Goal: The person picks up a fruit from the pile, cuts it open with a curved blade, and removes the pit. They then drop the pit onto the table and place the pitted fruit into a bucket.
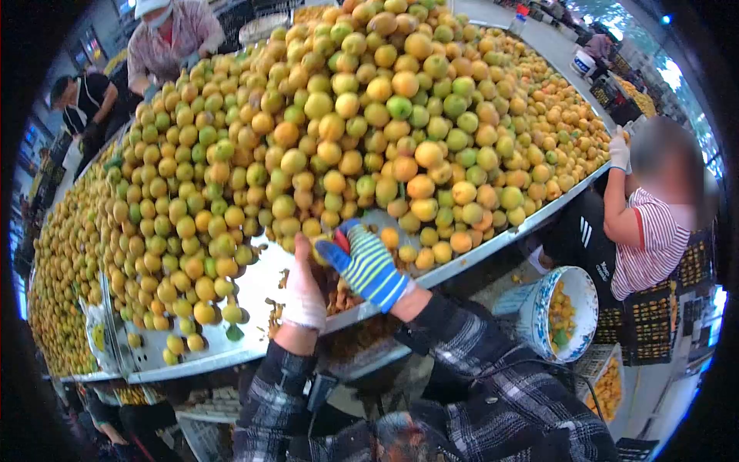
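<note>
Yellow-green and orange fruits [331,127] lie in a large heap on a metal table [258,296]. At the table's near edge my left hand [302,292], in a whitish glove with its thumb tip uncovered, is closed around a fruit, most of which is hidden. Just to its right, my right hand [371,266], in a blue and yellow-green striped glove, has its fingers bent round a small red object [342,240], too hidden to identify. Both hands meet at the fruit. Beneath them, cut or broken orange pieces [339,296] show at the edge.
A white and blue bucket [527,308] with fruit pieces stands at the right, beside a crate [596,369] of orange pieces. A person in a striped shirt [654,239] sits behind it. Across the heap is another person [173,38]. Black crates [650,323] stand far right.
</note>
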The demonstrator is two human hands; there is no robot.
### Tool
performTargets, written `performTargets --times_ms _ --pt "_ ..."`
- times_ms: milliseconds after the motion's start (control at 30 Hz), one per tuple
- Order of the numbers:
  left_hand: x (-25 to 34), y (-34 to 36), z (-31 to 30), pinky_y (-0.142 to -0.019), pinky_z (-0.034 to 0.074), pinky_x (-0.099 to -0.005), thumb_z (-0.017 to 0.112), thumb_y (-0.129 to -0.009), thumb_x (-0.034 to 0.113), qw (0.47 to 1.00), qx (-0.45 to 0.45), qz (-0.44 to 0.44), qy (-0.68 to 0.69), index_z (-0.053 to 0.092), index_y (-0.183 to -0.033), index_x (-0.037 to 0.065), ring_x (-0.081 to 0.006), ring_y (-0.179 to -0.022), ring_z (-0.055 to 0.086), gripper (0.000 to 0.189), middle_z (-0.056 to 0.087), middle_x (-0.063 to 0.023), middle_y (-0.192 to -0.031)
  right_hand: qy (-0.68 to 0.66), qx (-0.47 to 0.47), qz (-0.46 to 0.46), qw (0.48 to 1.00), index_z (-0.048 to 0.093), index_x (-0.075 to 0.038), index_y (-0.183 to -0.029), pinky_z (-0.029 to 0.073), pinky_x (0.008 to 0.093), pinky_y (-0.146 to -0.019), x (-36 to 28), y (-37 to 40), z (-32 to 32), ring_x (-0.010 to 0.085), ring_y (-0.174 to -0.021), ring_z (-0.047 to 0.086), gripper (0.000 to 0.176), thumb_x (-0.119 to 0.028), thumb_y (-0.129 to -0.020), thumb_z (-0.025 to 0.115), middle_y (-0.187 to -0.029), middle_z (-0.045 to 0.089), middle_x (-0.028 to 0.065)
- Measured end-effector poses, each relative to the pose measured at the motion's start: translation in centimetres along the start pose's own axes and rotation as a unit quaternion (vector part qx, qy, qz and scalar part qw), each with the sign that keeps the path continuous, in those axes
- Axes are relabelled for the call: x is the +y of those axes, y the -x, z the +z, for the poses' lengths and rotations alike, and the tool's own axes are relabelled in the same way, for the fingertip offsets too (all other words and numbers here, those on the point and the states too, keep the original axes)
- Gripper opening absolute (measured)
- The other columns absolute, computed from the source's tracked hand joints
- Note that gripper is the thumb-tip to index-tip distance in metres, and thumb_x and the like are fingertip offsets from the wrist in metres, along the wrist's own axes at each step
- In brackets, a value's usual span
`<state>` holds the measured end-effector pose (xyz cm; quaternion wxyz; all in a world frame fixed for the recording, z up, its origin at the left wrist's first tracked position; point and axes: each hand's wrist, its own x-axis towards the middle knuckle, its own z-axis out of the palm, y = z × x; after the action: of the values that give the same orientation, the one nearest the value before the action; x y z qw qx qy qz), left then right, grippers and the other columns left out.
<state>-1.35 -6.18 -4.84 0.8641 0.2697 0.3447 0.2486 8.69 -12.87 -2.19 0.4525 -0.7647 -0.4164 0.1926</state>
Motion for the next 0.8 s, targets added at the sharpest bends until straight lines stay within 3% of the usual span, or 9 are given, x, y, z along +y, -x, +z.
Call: performTargets --times_ms 67,133,233,267,367,500,700,767,800 --pt "3.1 -0.5 -1.1 -0.052 0.038 -0.0222 0.055 -0.087 0.057 1.000 0.024 -0.003 0.002 0.054 -0.113 0.010 -0.0084 -0.059 0.049 0.053 0.057 0.0025 -0.075 -0.049 0.022 -0.025 0.998 0.054 -0.001 -0.093 0.046 0.0458 -0.062 -0.5 -2.0 2.5 0.0422 -0.071 0.059 0.050 -0.048 -0.082 0.066 -0.077 0.061 0.0227" --pt "2.5 -0.7 -2.0 -0.060 0.041 -0.0215 0.060 -0.089 0.044 0.994 -0.094 0.028 0.040 0.052 -0.118 0.006 -0.0078 -0.072 0.052 0.048 0.057 0.0015 -0.090 -0.059 0.056 -0.044 0.996 0.054 0.000 -0.090 0.046 0.0466 -0.060 0.4 -2.3 2.8 0.0434 -0.069 0.058 0.047 -0.046 -0.084 0.065 -0.075 0.060 0.0229" --pt "2.6 0.3 -1.7 -0.071 0.044 -0.0213 0.062 -0.090 0.029 0.989 -0.103 0.100 -0.041 0.049 -0.123 0.004 -0.0081 -0.086 0.052 0.044 0.056 -0.0001 -0.105 -0.096 0.048 -0.058 0.993 0.054 0.001 -0.086 0.045 0.0449 -0.057 0.5 -2.2 2.4 0.0410 -0.066 0.058 0.040 -0.039 -0.088 0.063 -0.071 0.059 0.0220" --pt "3.0 0.4 -1.7 -0.077 0.044 -0.0213 0.063 -0.089 0.022 0.986 -0.116 0.116 -0.028 0.047 -0.127 0.003 -0.0086 -0.090 0.052 0.044 0.057 -0.0017 -0.105 -0.120 0.037 -0.058 0.990 0.054 0.000 -0.085 0.044 0.0442 -0.057 0.3 -2.2 2.4 0.0395 -0.064 0.057 0.038 -0.037 -0.088 0.063 -0.070 0.058 0.0214" --pt "3.7 0.6 -1.5 -0.077 0.044 -0.0212 0.064 -0.088 0.022 0.981 -0.118 0.149 -0.037 0.046 -0.128 0.002 -0.0093 -0.092 0.053 0.047 0.057 -0.0035 -0.108 -0.124 0.009 -0.069 0.990 0.057 0.000 -0.085 0.044 0.0421 -0.056 -0.3 -2.0 1.4 0.0338 -0.063 0.059 0.030 -0.029 -0.090 0.061 -0.069 0.059 0.0190" --pt "3.9 -0.5 -2.9 -0.079 0.045 -0.0234 0.066 -0.087 0.019 0.978 -0.161 0.133 0.004 0.047 -0.126 0.002 -0.0128 -0.090 0.056 0.047 0.056 -0.0053 -0.111 -0.138 -0.005 -0.056 0.989 0.058 0.001 -0.088 0.045 0.0415 -0.056 0.3 -1.9 0.8 0.0350 -0.066 0.061 0.026 -0.026 -0.090 0.061 -0.073 0.062 0.0204" --pt "4.2 0.4 -2.0 -0.086 0.051 -0.0338 0.071 -0.079 0.010 0.987 -0.098 0.124 0.036 0.043 -0.133 0.003 -0.0172 -0.092 0.058 0.061 0.057 -0.0088 -0.109 -0.175 -0.020 -0.009 0.984 0.056 0.001 -0.090 0.045 0.0430 -0.057 1.2 -1.0 1.7 0.0384 -0.068 0.060 0.020 -0.019 -0.091 0.059 -0.074 0.061 0.0208" --pt "4.2 -0.3 -2.9 -0.090 0.050 -0.0353 0.067 -0.077 0.003 0.979 -0.150 0.137 0.026 0.044 -0.132 0.003 -0.0178 -0.095 0.058 0.059 0.056 -0.0100 -0.114 -0.178 -0.072 -0.012 0.981 0.056 -0.007 -0.097 0.040 0.0206 -0.053 1.4 0.2 1.8 0.0043 -0.063 0.050 0.015 -0.021 -0.097 0.050 -0.079 0.059 -0.0038" --pt "4.3 -0.5 -3.1 -0.095 0.048 -0.0379 0.063 -0.075 -0.001 0.979 -0.152 0.134 0.029 0.044 -0.128 0.001 -0.0233 -0.107 0.057 0.057 0.054 -0.0125 -0.119 -0.203 -0.086 -0.002 0.975 0.056 -0.006 -0.097 0.041 0.0213 -0.054 1.4 0.4 2.1 0.0047 -0.064 0.051 0.016 -0.020 -0.097 0.050 -0.080 0.061 -0.0021"
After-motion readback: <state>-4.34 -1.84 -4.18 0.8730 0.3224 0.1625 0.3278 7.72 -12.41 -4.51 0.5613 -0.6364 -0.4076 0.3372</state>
